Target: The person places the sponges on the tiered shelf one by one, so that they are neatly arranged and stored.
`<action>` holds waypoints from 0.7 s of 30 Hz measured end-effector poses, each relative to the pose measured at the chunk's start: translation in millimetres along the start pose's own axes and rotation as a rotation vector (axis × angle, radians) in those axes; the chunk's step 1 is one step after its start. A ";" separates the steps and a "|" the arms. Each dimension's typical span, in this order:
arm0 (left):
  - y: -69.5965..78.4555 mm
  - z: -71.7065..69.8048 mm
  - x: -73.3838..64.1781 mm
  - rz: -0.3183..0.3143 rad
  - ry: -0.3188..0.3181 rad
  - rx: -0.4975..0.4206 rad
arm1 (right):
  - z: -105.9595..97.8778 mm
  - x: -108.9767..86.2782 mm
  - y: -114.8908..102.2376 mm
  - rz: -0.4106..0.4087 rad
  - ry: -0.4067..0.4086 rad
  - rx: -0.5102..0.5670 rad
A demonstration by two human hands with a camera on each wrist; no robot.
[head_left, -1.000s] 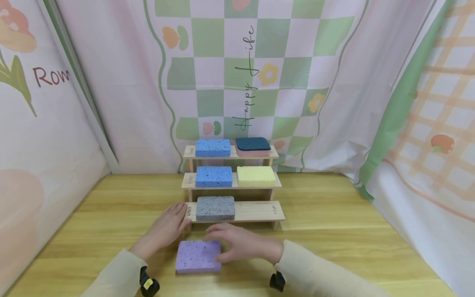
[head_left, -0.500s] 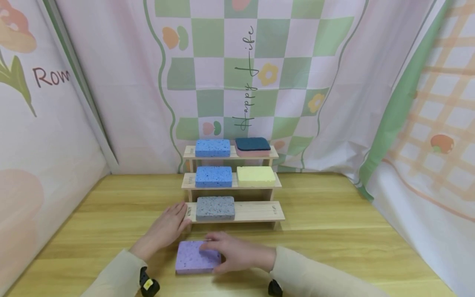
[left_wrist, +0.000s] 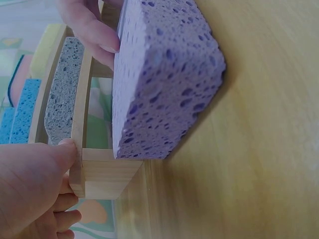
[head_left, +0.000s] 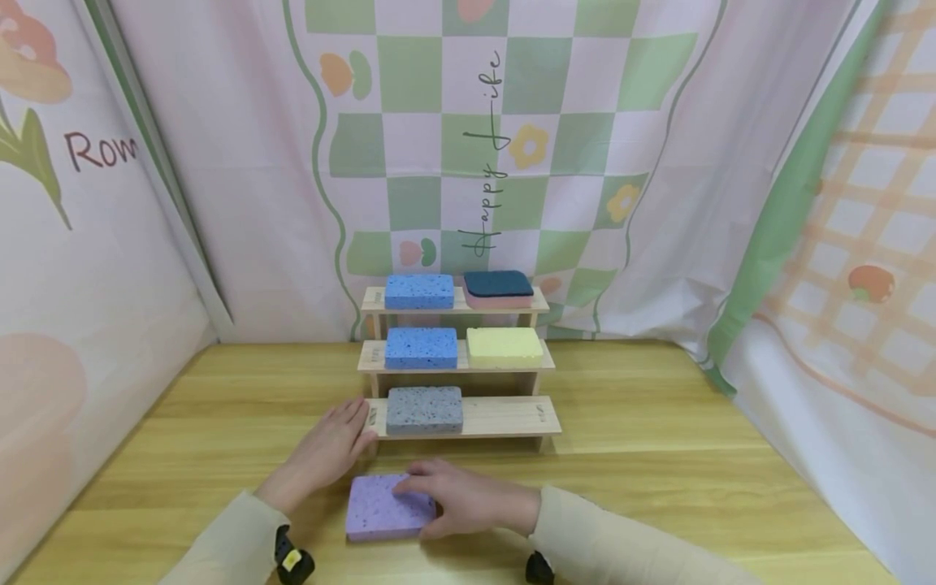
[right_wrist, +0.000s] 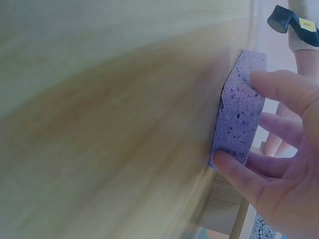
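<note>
A purple sponge (head_left: 376, 508) lies flat on the table in front of a three-tier wooden display stand (head_left: 504, 416). My right hand (head_left: 468, 497) grips this sponge from its right side. In the right wrist view the thumb (right_wrist: 279, 87) and a finger (right_wrist: 237, 172) press on the sponge's side, with other fingers over its top. My left hand (head_left: 327, 445) holds the left end of the stand's lowest tier. The left wrist view shows its thumb (left_wrist: 65, 153) on the board's edge and the fingers curled beyond it. A grey sponge (head_left: 424, 410) sits on that tier's left half.
On the middle tier lie a blue sponge (head_left: 421, 348) and a yellow sponge (head_left: 504, 347). The top tier bears another blue sponge (head_left: 419, 291) and a pink sponge with a dark green scouring face (head_left: 498, 288). Printed curtains (head_left: 241, 162) hang behind and beside the wooden table (head_left: 636, 487).
My right hand has come down and slightly toward me, closing its fingers and thumb on the purple sponge. The left hand, the stand and the other sponges have kept their places.
</note>
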State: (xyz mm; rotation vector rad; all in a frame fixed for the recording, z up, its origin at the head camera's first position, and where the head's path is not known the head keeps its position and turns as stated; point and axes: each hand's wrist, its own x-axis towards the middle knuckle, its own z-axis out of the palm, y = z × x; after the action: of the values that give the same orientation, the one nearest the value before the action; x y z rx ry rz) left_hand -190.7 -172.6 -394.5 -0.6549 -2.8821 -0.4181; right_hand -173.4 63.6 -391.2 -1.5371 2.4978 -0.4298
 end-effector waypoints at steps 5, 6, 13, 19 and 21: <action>0.0 0.3 -0.1 0.003 0.002 0.005 | 0.2 0.0 0.6 -0.005 -0.002 0.001; -0.2 0.5 -0.1 0.003 0.001 0.004 | 0.0 0.0 0.8 -0.004 -0.005 0.006; -0.2 -0.1 0.2 0.000 -0.010 0.005 | -2.6 -1.0 2.4 0.010 -0.018 0.022; 0.3 -1.2 0.2 -0.005 -0.014 0.003 | -8.5 -4.8 3.9 0.008 -0.021 0.048; 0.7 -2.0 -0.2 -0.003 -0.010 0.005 | -10.9 -6.5 4.4 0.003 -0.013 0.050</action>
State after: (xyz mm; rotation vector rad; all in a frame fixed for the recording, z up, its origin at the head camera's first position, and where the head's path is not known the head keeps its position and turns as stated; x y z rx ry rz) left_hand -190.0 -172.7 -392.4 -0.6543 -2.8929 -0.4088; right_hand -177.4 72.9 -382.4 -1.5122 2.4607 -0.4768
